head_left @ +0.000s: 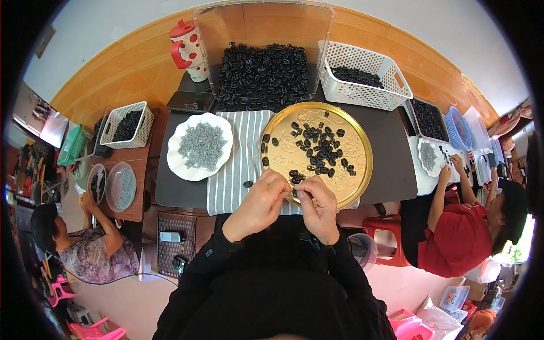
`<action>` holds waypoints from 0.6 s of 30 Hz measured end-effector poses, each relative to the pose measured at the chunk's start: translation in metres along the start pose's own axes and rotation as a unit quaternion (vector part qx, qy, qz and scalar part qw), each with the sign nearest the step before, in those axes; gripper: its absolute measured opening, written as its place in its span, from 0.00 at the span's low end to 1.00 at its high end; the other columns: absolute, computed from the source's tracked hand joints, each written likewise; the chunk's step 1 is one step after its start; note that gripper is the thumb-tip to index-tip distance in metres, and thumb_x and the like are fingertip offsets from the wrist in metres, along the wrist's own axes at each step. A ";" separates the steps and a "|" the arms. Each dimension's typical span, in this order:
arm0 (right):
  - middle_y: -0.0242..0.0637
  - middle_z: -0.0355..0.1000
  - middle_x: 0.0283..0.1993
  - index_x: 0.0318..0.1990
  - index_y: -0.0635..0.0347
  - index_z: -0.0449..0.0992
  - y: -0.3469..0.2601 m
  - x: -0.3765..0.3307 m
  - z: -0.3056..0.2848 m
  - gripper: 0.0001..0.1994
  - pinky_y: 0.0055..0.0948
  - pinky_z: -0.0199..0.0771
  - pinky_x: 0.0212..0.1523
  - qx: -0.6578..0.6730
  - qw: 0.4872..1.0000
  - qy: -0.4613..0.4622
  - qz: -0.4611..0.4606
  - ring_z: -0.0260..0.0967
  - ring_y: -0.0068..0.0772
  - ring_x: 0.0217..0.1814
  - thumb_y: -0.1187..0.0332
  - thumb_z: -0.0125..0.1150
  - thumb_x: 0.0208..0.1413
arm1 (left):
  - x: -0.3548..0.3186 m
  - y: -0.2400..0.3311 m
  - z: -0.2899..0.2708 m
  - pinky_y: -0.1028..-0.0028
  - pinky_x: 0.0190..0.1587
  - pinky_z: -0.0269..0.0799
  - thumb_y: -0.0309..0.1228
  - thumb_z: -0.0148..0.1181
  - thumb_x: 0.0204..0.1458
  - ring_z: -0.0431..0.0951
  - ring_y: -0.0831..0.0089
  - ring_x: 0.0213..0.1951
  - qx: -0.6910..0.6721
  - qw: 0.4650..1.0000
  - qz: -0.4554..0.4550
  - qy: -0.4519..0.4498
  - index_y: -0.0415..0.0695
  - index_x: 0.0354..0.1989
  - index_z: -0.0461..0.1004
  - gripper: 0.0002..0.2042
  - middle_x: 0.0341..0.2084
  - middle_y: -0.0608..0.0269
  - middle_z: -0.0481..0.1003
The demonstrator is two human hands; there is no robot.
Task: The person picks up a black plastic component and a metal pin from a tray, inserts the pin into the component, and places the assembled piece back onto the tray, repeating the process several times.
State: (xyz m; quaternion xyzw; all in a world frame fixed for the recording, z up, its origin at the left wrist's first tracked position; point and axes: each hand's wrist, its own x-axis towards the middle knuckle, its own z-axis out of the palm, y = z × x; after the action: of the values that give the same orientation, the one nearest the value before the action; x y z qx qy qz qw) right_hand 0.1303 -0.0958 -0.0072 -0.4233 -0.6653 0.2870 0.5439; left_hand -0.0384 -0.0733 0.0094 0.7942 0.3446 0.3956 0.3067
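My left hand (259, 203) and my right hand (318, 208) meet over the near edge of a round gold tray (362, 170). Both are closed in a pinch, fingertips almost touching. A small black plastic part (294, 193) shows at the right fingertips; what the left fingers pinch is too small to make out. Many loose black plastic parts (322, 148) lie scattered on the tray, a few of them just beyond my fingertips. To the left, a white scalloped plate (175, 155) holds a heap of small grey pieces (202, 145). One black part (248, 184) rests on the striped cloth (241, 136).
A clear bin (327, 34) heaped with black parts stands at the back, beside a white perforated basket (362, 97). A red-and-white tumbler (190, 51) and black phone (191, 101) sit back left. People work at tables on the left (93, 246) and right (462, 238). A red stool (388, 232) stands nearby.
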 end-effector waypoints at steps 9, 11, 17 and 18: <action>0.38 0.67 0.31 0.35 0.67 0.73 0.006 -0.002 0.000 0.06 0.22 0.65 0.30 0.011 0.999 -0.037 0.019 0.66 0.29 0.29 0.85 0.54 0.51 | -0.001 0.001 0.002 0.62 0.40 0.65 0.15 0.53 0.46 0.67 0.51 0.38 0.002 1.000 -0.001 -0.012 0.35 0.31 0.67 0.05 0.31 0.51 0.68; 0.34 0.67 0.32 0.36 0.67 0.73 0.009 -0.009 0.002 0.05 0.19 0.64 0.31 0.098 0.989 0.006 0.107 0.64 0.21 0.30 0.84 0.55 0.53 | -0.002 0.001 0.004 0.63 0.40 0.66 0.17 0.54 0.47 0.68 0.52 0.38 -0.019 0.999 -0.023 0.013 0.36 0.31 0.68 0.04 0.30 0.52 0.69; 0.31 0.67 0.35 0.38 0.68 0.74 0.010 -0.012 0.006 0.04 0.17 0.62 0.33 0.137 0.983 0.061 0.107 0.62 0.17 0.33 0.82 0.55 0.55 | -0.001 -0.007 0.009 0.67 0.38 0.70 0.21 0.57 0.51 0.74 0.56 0.34 -0.025 0.998 -0.015 0.047 0.35 0.33 0.74 0.03 0.29 0.54 0.74; 0.31 0.67 0.35 0.38 0.68 0.74 0.010 -0.011 0.006 0.04 0.17 0.62 0.33 0.138 0.983 0.061 0.107 0.62 0.17 0.33 0.82 0.55 0.55 | -0.002 -0.008 0.009 0.67 0.38 0.70 0.21 0.57 0.51 0.74 0.56 0.34 -0.024 0.998 -0.015 0.047 0.35 0.33 0.74 0.03 0.29 0.54 0.74</action>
State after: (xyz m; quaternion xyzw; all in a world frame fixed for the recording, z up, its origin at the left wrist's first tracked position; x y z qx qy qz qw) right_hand 0.1271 -0.1006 -0.0224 -0.4295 -0.5360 0.4061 0.6028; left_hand -0.0341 -0.0726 -0.0023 0.7617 0.3607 0.4364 0.3151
